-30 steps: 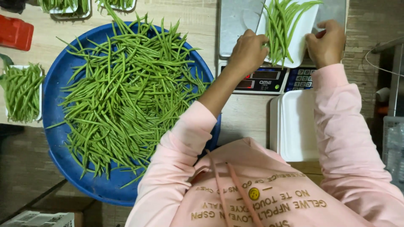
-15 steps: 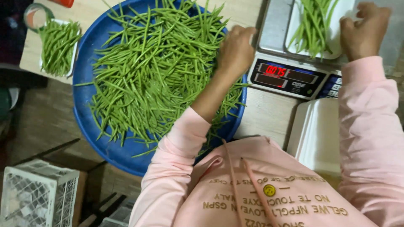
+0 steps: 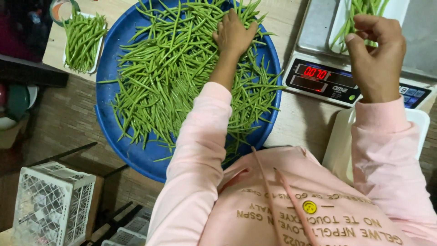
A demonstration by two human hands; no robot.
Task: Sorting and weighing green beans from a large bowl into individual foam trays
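Note:
My left hand (image 3: 234, 34) lies palm down, fingers spread, on a heap of green beans (image 3: 173, 68) that fills a big round blue basin (image 3: 136, 155). My right hand (image 3: 378, 50) hovers loosely curled over a digital scale (image 3: 327, 77), at the near edge of a white foam tray (image 3: 396, 9) on its platform. That tray holds a bunch of green beans (image 3: 359, 13). I cannot tell whether the right fingers pinch a bean. Pink sleeves cover both arms.
A stack of white foam trays (image 3: 339, 146) lies under my right forearm. A small tray of beans (image 3: 82, 38) sits at the table's far left beside a tape roll (image 3: 61, 9). A white plastic crate (image 3: 52, 202) stands on the floor lower left.
My left hand has moved from the tray on the scale across onto the bean heap in the basin. My right hand has lifted off the tray's edge. The view has shifted left.

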